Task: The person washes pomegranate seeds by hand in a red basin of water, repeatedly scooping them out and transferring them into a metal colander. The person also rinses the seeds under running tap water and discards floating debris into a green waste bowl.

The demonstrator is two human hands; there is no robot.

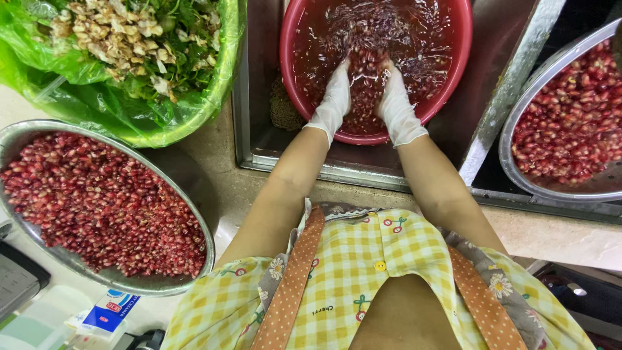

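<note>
Steel sink (pixel 259 149), gloved left hand (pixel 334 97), right hand (pixel 395 104) plunged side by side, red basin (pixel 453 71) seeds (pixel 366 71)

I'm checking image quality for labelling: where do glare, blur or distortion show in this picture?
Head view: wide-angle bending at the edges; ripple glare on the water in the red basin blurs the seeds around the left hand and right hand; the left metal bowl is sharp.
</note>
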